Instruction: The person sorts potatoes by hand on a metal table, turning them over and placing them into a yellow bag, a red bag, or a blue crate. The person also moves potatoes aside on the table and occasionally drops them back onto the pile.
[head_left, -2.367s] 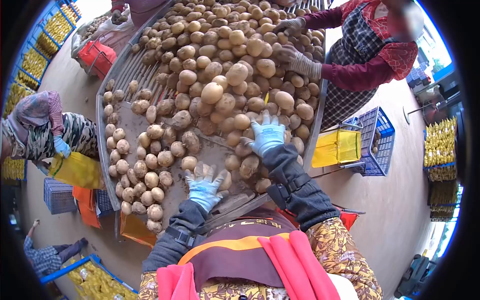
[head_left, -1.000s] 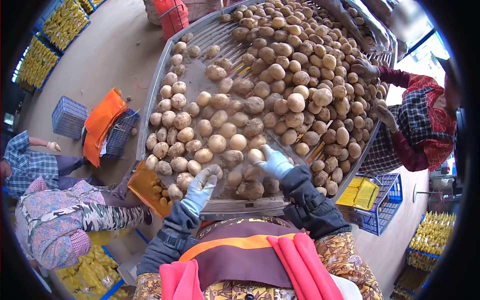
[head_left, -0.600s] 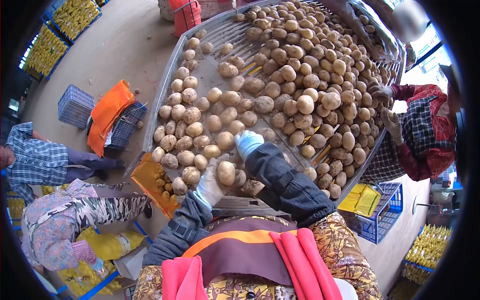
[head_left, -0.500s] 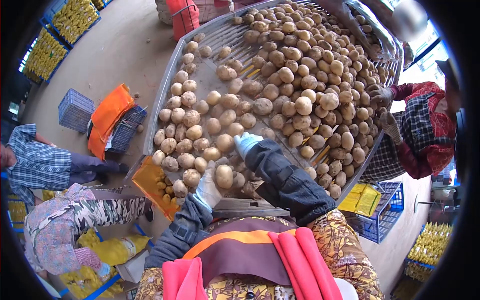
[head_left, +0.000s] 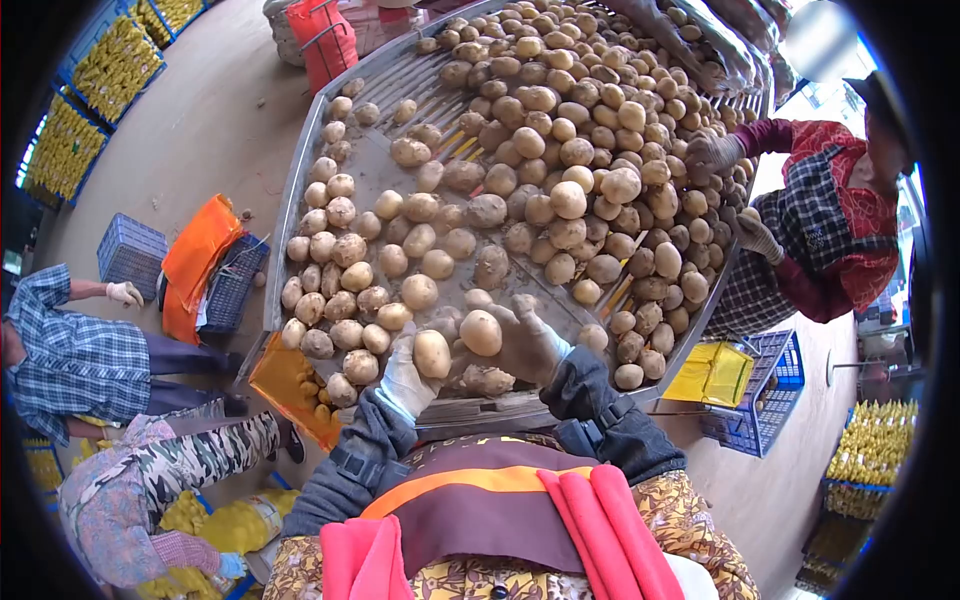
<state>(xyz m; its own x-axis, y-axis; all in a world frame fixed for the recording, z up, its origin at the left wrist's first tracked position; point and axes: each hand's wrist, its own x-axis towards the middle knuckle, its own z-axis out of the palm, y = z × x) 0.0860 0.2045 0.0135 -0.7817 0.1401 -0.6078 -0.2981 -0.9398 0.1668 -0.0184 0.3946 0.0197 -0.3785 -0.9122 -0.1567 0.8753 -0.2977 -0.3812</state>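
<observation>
My left hand, in a whitish glove, is closed on a pale potato near the front edge of the slatted metal sorting table. Facing it, my gloved right hand curls its fingers against a second potato, held just above the table. A lumpy, dirt-covered potato lies between my hands at the table edge. Rows of loose potatoes sit to the left, and a large heap of potatoes covers the far and right parts.
An orange mesh bag with potatoes hangs at the front left corner. Across the right edge, a co-worker's gloved hands are at the heap. A blue crate with yellow bags stands at right. Two other people are on the left.
My right hand has come back from the middle of the table toward my left hand, now with a potato at its fingers. My left hand still holds its potato. The whole view has shifted slightly.
</observation>
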